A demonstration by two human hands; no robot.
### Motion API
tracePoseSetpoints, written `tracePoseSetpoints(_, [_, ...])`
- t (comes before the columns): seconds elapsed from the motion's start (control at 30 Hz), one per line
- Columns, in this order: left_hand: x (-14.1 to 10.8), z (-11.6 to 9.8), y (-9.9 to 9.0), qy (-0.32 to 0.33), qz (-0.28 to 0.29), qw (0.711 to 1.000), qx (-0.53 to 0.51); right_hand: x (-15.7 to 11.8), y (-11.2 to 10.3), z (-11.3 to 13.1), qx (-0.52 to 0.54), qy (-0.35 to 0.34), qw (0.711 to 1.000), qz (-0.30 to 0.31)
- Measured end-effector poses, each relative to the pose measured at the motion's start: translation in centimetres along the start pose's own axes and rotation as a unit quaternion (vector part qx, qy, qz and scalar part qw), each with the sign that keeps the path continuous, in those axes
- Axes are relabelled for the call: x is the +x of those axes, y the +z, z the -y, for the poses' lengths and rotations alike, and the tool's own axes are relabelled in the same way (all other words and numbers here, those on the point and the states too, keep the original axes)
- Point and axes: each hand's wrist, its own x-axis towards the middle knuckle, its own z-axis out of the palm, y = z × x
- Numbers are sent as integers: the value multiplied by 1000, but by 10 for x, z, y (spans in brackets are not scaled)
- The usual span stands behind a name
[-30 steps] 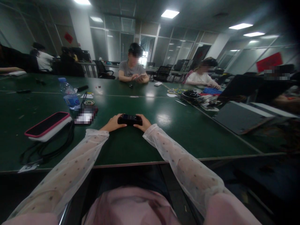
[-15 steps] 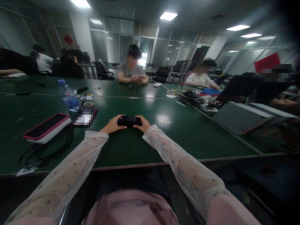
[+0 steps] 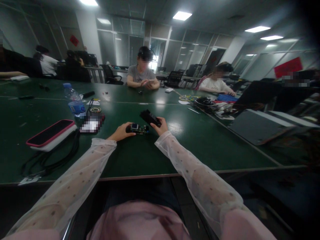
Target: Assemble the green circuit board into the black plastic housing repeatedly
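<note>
My left hand (image 3: 122, 132) is closed on a small green circuit board (image 3: 141, 130) that carries a little screen (image 3: 135, 126) at its left end. Between thumb and fingers, my right hand (image 3: 160, 126) grips a black plastic cover (image 3: 149, 117), tilted and raised up and to the right of the board. Cover and board are apart, with the board's parts laid bare. Both are over the green table (image 3: 135, 156). The cover's inner side cannot be made out.
Left of my hands are a phone with a pink edge (image 3: 51, 132), black cords (image 3: 60, 161), a water bottle (image 3: 75, 103) and a roll of tape (image 3: 95, 110). Grey metal cases (image 3: 260, 126) and tangled cables (image 3: 203, 101) lie right. A person in grey (image 3: 142, 71) sits opposite.
The black cover has come off the board. My right hand has lifted it up and to the right, while my left hand stays in place holding the board.
</note>
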Motion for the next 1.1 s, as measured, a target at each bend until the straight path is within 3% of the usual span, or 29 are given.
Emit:
tracePoseSetpoints(0.2, [-2,-7,-3,-7,5,1000,-2,-1,-8,-11,-205,50,977,-16])
tracePoseSetpoints(0.6, [-3,-10,-3,-15,1,1000,-3,-7,-3,-11,-209,2,977,51])
tracePoseSetpoints(1.1, [-3,-11,-4,11,-3,1000,-15,-7,-4,-7,-225,-37,971,68])
